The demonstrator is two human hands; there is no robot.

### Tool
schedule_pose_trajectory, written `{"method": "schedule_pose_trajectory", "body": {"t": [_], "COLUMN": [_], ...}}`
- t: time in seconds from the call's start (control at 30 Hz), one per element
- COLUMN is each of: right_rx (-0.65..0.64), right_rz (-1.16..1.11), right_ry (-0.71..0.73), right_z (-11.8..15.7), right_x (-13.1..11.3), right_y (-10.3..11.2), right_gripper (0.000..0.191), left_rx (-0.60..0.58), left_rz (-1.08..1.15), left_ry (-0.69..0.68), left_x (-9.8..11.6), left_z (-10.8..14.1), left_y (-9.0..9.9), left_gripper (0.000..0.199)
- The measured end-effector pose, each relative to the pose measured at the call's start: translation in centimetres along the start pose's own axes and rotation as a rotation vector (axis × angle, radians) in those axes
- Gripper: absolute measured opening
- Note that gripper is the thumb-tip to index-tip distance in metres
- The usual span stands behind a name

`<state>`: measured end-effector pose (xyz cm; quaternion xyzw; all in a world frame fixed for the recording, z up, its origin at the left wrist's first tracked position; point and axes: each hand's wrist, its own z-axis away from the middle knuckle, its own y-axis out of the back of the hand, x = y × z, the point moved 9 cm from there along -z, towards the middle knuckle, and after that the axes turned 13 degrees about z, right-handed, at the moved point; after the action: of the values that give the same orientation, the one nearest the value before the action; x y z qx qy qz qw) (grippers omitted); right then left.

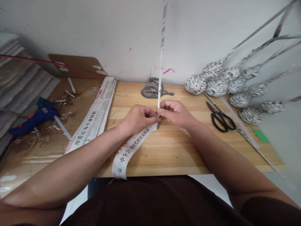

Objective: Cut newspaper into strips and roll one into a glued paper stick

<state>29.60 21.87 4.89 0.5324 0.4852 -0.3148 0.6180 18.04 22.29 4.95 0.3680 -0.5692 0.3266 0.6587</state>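
Pinching narrowly in the left grip (141, 118) the upper end of a printed paper strip (137, 142), sloping from there down-left, over the near edge of the worktop (169, 153). Holding in the right grip (174, 113), just beside, the lower end of a thin paper stick (160, 77), almost upright above both; perhaps joined with the strip, but hard to see. Beyond the grip, near: grey cloth (151, 90). Rightward: black scissors (219, 116), woven paper balls (216, 86). Leftward: newspaper strips (90, 122), then, farther, blue glue gun (35, 118).
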Motion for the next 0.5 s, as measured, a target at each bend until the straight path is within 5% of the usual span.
{"method": "schedule_pose_trajectory", "body": {"t": [0.17, 0.5], "right_rx": [0.116, -0.142], "right_rz": [0.080, -0.102], "right_ry": [0.035, -0.012], "right_z": [0.1, 0.1], "right_x": [-0.2, 0.3], "right_y": [0.3, -0.2], "right_gripper": [0.029, 0.024], "left_rx": [-0.001, -0.130], "left_rz": [0.001, 0.096], "left_ry": [-0.032, 0.070], "left_x": [0.4, -0.6], "left_z": [0.0, 0.1], "left_y": [0.1, -0.9], "left_gripper": [0.022, 0.016]}}
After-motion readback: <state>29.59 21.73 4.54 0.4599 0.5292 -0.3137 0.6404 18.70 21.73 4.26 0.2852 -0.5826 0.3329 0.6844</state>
